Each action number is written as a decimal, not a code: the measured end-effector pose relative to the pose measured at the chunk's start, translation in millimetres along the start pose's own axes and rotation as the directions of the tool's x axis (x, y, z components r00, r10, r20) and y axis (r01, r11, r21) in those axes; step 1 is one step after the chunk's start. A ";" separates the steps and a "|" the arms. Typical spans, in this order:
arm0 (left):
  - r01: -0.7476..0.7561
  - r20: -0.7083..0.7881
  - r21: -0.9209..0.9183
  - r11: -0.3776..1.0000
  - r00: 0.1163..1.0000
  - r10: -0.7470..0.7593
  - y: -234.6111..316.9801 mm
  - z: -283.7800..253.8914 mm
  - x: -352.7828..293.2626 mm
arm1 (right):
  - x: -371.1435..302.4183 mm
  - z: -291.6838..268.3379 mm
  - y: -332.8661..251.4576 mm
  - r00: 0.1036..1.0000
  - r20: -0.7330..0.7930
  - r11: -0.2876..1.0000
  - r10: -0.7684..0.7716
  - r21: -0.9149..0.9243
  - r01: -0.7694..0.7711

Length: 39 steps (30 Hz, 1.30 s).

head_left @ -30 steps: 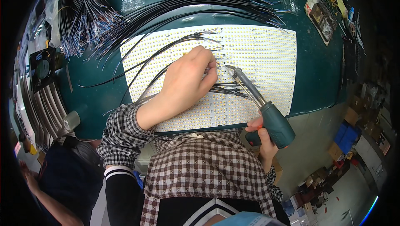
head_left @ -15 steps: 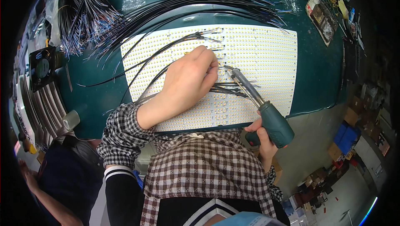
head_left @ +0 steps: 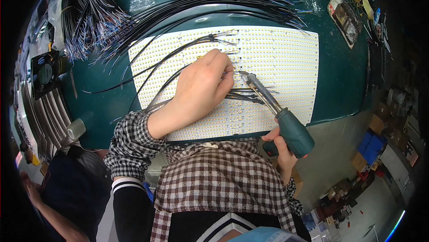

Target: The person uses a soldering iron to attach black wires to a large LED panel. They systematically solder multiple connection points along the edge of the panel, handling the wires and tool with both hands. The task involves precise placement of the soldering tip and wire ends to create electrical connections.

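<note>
A white LED panel board (head_left: 286,54) with rows of small yellow chips lies before me. My left hand (head_left: 201,81) rests over its middle, fingers pinched at the end of a thin black cable (head_left: 166,84); the fingers hide most of the grip. My right hand (head_left: 283,152) is wrapped round the green handle of a soldering gun (head_left: 295,132). Its metal tip meets the board just right of my left fingertips. Other black cables (head_left: 243,95) with split wire ends lie across the board, below and above my left hand.
A long bundle of black cables (head_left: 201,2) stretches behind the board, beside a tied bunch (head_left: 91,14). A small black fan (head_left: 46,71) stands at left, near a tape roll (head_left: 76,129). A worn soldering-tip box (head_left: 346,21) lies far right. Another person's arm (head_left: 56,217) shows lower left.
The soldering gun has shifted very slightly left, its tip closer to my left fingertips. My left hand keeps its place.
</note>
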<state>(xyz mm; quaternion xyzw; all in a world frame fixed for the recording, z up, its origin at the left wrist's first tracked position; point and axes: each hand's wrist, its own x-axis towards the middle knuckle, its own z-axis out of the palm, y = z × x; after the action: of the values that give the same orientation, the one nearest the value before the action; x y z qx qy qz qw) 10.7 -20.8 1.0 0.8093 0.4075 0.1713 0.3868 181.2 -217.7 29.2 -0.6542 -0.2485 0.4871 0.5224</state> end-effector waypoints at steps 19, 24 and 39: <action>-0.016 -0.012 0.007 1.000 1.000 0.016 -0.7 0.8 0.0 | 0.6 -0.2 -1.2 0.998 -0.008 0.996 -0.070 -0.056 0.069; 0.007 0.000 0.080 0.997 1.000 -0.007 2.6 -1.8 -2.8 | 4.1 -1.9 -5.4 0.991 -0.043 0.991 -0.128 -0.028 0.127; -0.215 0.018 -0.073 0.974 0.976 0.217 1.0 -3.4 -48.5 | 12.9 -24.5 -5.9 0.954 -0.118 0.960 -0.276 0.016 0.280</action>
<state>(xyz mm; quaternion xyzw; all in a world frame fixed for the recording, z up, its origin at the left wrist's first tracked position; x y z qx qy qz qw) -20.4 -58.0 5.8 0.8368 0.3058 0.2162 0.3994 209.4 -215.8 29.3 -0.6310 -0.2998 0.3745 0.6096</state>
